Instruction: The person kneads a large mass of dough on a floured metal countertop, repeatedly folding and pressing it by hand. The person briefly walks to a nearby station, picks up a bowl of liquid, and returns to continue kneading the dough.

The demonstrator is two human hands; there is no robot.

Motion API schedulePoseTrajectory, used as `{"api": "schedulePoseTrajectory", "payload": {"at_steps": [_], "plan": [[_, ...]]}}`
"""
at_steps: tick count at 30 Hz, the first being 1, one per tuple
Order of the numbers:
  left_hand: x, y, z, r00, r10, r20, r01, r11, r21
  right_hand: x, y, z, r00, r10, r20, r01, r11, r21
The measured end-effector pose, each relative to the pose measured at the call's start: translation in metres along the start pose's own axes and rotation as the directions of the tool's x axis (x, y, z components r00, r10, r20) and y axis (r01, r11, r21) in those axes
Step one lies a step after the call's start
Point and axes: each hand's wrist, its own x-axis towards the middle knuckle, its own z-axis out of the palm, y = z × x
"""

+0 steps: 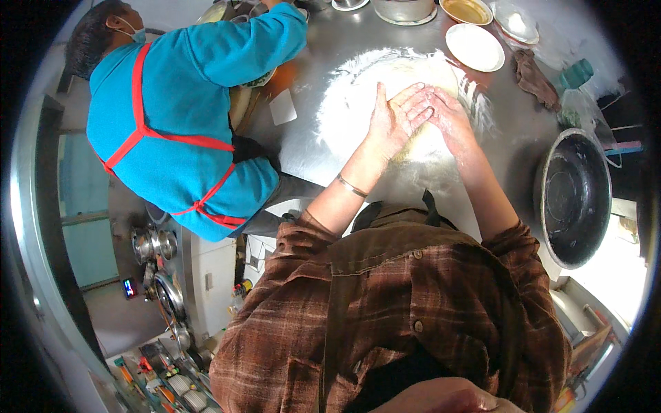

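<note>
My left hand is turned palm up over the floured worktop, thumb and fingers apart, with nothing lying in the palm. Its fingertips meet the fingers of my right hand, which shows its back; what lies under those fingers is hidden. Both hands carry flour. Below them is a pale mass that looks like dough, so brightly lit that its outline is partly lost. White flour spreads widely around it on the metal worktop.
A co-worker in blue stands close on the left. A white scraper-like sheet lies between us. White plate, pot and brown cloth are at the far side. A large black basin sits at the right edge.
</note>
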Motion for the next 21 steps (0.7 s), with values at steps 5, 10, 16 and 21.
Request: {"api": "schedulePoseTrajectory", "payload": {"at_steps": [5, 10, 16, 21], "plan": [[-0.003, -0.022, 0.004, 0.997, 0.02, -0.081, -0.02, 1.0, 0.0, 0.003, 0.003, 0.013, 0.995, -0.08, -0.059, 0.079, 0.997, -0.019], [-0.009, -0.034, 0.02, 0.994, 0.082, -0.066, -0.066, 0.976, 0.209, 0.007, 0.009, -0.002, 0.996, -0.061, -0.066, 0.063, 0.998, 0.029], [-0.011, -0.038, 0.026, 0.995, 0.103, 0.002, -0.099, 0.957, 0.273, 0.003, 0.005, 0.006, 0.988, -0.082, -0.132, 0.094, 0.992, 0.09], [-0.013, -0.039, 0.028, 0.996, 0.082, 0.047, -0.092, 0.945, 0.313, 0.006, 0.009, 0.007, 0.98, -0.099, -0.173, 0.131, 0.974, 0.186]]}}
